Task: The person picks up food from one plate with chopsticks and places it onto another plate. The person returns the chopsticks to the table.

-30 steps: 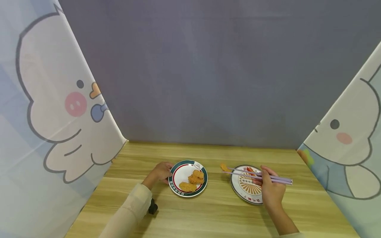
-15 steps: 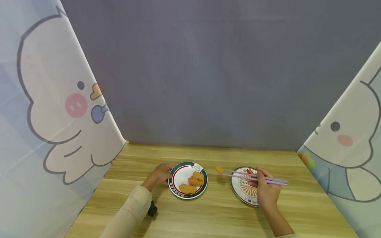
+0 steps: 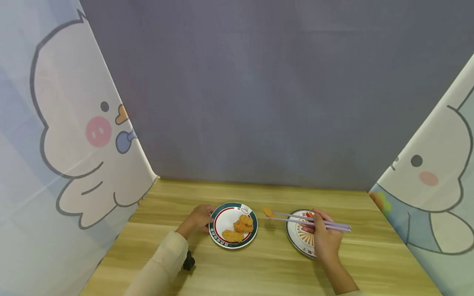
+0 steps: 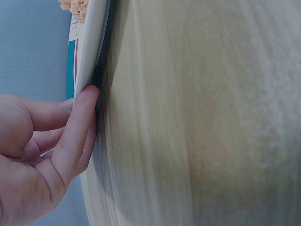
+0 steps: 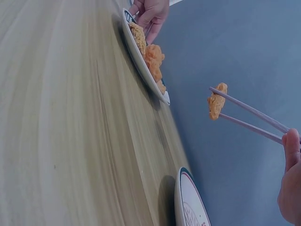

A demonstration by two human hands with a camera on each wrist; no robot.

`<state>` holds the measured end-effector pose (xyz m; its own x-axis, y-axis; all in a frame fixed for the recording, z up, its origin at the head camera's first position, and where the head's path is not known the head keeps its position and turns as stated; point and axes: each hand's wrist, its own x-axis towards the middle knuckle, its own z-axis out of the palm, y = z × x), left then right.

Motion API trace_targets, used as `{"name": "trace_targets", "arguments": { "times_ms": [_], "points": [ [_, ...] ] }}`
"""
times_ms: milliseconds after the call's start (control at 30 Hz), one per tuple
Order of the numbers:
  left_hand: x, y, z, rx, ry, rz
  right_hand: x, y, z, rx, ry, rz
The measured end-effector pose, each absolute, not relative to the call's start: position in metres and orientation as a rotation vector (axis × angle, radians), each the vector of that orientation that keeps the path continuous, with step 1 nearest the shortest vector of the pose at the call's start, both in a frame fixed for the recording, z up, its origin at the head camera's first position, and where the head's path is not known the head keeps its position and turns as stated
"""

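My left hand (image 3: 201, 217) pinches the left rim of a white plate (image 3: 223, 222) with a green and red border; the left wrist view shows fingers above and below that rim. Several pieces of fried chicken (image 3: 242, 226) lie on it. My right hand (image 3: 327, 242) holds a pair of light purple chopsticks (image 3: 340, 226). Between their tips is a small piece of fried chicken (image 5: 216, 101), raised above the table in the gap between the two plates. Under the right hand stands a second white plate (image 3: 296, 236) with printed rays, partly hidden by that hand.
The wooden table (image 3: 237, 275) ends at a grey backdrop (image 3: 237, 102). Cartoon-printed cloths flank it on the left (image 3: 74, 144) and right (image 3: 437, 197). A black object (image 3: 189, 261) shows beside the left forearm.
My right hand has moved left, carrying the chopsticks and the chicken piece closer to the green-bordered plate. The left hand has stayed at that plate's rim.
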<state>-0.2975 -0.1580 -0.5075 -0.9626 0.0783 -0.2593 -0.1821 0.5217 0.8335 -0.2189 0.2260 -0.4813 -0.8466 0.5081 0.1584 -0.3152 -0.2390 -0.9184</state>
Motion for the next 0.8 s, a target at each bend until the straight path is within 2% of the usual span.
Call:
{"name": "trace_targets", "arguments": {
  "times_ms": [300, 800],
  "points": [
    [-0.31, -0.155, -0.491, -0.08, 2.485, 1.419, -0.229, 0.219, -0.472, -0.114, -1.458, 2.124],
    [-0.303, -0.158, -0.503, -0.107, 2.473, 1.392, -0.23, 0.201, -0.474, -0.048, -1.492, 2.175]
  ]
}}
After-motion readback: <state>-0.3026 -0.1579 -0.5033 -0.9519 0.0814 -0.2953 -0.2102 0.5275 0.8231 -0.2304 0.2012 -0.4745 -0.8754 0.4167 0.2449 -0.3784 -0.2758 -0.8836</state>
